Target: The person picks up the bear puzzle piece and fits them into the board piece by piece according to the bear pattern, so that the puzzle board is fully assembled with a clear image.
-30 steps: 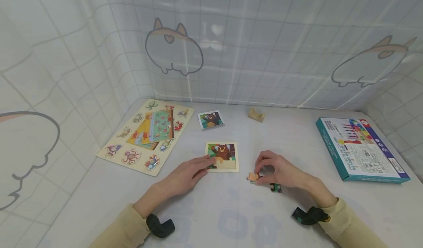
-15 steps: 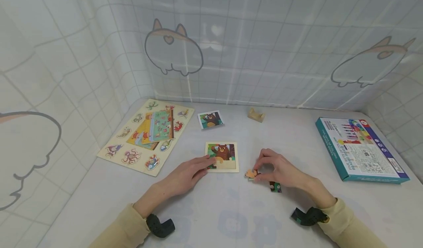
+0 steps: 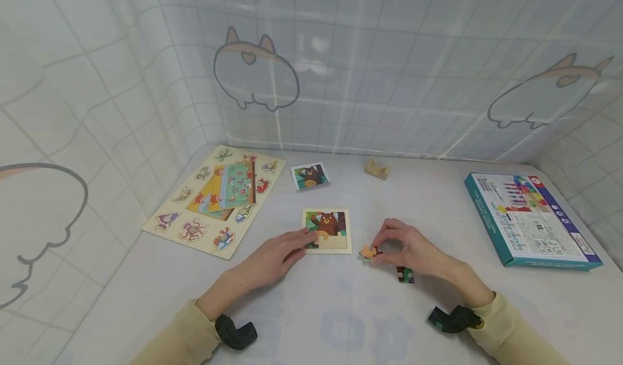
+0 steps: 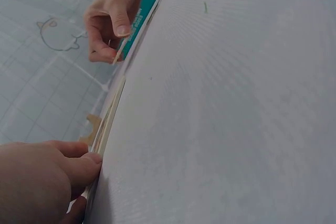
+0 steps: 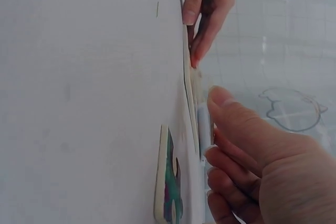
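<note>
Puzzle piece (image 3: 368,252) pinched in right hand (image 3: 413,251); left hand's (image 3: 274,257) flat fingers rest on bear puzzle board (image 3: 327,230).

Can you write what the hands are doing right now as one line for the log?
left hand: rests on bear puzzle board | right hand: pinches orange puzzle piece | loose piece: on table beside right hand

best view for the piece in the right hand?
Head: the piece shows face-on, pinched by the right hand. Left wrist shows it edge-on and far off. Right wrist: mostly hidden by fingers.
</note>
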`<state>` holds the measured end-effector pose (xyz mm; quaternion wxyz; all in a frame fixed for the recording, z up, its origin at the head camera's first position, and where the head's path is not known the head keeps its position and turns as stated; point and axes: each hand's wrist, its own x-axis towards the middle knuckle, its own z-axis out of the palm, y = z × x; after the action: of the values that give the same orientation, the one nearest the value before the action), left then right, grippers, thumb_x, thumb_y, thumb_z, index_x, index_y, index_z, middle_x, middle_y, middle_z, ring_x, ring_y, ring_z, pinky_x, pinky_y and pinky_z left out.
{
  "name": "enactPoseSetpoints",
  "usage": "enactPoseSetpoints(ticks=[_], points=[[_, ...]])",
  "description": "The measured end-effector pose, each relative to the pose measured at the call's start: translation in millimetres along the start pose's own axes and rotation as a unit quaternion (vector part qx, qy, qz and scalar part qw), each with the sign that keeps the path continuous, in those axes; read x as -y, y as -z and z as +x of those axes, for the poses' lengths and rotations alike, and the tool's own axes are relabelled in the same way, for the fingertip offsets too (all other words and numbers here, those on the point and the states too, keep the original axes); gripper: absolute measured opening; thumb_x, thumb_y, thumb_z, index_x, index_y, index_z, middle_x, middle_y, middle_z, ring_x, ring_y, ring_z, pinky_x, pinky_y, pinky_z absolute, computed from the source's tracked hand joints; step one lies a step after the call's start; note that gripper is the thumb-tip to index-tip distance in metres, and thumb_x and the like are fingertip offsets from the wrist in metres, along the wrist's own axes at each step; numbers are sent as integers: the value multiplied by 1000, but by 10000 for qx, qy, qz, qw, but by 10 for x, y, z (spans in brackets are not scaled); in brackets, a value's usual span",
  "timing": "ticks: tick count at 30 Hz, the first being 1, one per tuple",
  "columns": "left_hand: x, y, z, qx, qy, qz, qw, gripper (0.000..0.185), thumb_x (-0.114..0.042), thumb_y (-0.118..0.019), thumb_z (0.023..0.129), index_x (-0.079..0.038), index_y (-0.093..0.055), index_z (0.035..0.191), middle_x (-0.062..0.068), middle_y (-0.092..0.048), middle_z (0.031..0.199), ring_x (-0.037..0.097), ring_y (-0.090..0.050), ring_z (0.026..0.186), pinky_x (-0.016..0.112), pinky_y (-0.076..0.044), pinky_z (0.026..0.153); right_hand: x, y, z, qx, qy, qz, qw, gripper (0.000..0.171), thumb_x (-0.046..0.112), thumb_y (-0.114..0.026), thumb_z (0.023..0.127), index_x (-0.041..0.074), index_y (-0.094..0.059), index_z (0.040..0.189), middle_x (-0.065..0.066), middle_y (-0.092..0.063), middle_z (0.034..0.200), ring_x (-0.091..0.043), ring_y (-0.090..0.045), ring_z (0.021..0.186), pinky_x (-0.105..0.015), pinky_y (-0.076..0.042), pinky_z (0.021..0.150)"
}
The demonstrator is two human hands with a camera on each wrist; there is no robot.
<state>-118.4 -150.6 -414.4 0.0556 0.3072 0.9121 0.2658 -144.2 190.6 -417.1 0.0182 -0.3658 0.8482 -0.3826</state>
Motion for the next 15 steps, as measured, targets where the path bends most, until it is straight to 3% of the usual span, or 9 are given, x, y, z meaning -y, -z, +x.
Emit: enactPoseSetpoints(ticks=[7, 15], points=[[14, 1, -2, -62, -63, 30, 10000, 44, -21, -53, 96, -25, -46, 140, -4, -45, 143, 9, -37, 133, 32, -36, 108, 77, -59, 139, -6, 475, -154, 9988, 20, 29, -77, 77, 20, -69, 93, 3, -56, 88, -13, -53, 79, -25, -49, 66], [9, -4, 1, -20, -32, -6, 10000, 44, -22, -53, 97, -26, -45, 140, -4, -43, 144, 8, -36, 134, 32, -35, 108, 198, -191, 372, -70, 585, -220, 9980, 19, 28, -78, 77, 17, -70, 90, 0, -55, 84, -15, -51, 78, -27, -47, 65]])
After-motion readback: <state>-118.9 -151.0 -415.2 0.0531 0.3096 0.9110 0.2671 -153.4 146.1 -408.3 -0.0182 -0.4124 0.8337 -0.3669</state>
